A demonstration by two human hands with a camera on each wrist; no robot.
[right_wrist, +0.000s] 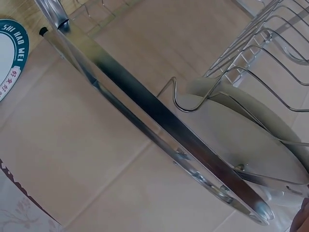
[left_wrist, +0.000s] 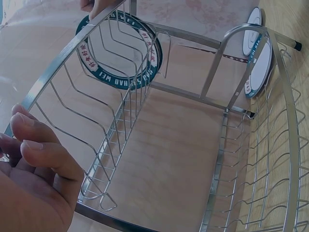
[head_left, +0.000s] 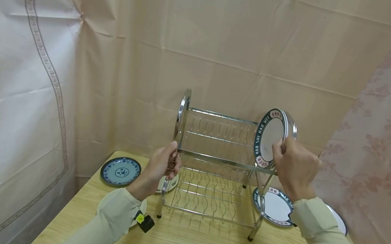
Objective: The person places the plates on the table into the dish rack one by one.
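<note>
A two-tier metal dish rack (head_left: 220, 160) stands on the table. At the right end of its upper tier, a white plate with a lettered dark teal rim (head_left: 270, 137) stands on edge. My right hand (head_left: 295, 168) pinches that plate's near edge, thumb toward its face. The right wrist view shows the plate's pale underside (right_wrist: 241, 137) with a second rim (right_wrist: 270, 113) close beside it. My left hand (head_left: 160, 168) grips the rack's left front frame, fingers curled; in the left wrist view these fingers (left_wrist: 41, 142) lie by the upper rail's end, their contact partly hidden.
A blue patterned plate (head_left: 121, 171) lies on the table at left. Pale plates lie partly hidden under the left forearm (head_left: 143, 208) and behind the rack's left post. Right of the rack lie a teal-rimmed plate (head_left: 274, 206) and another white plate (head_left: 339, 221). Fabric (head_left: 235, 28) hangs behind the table.
</note>
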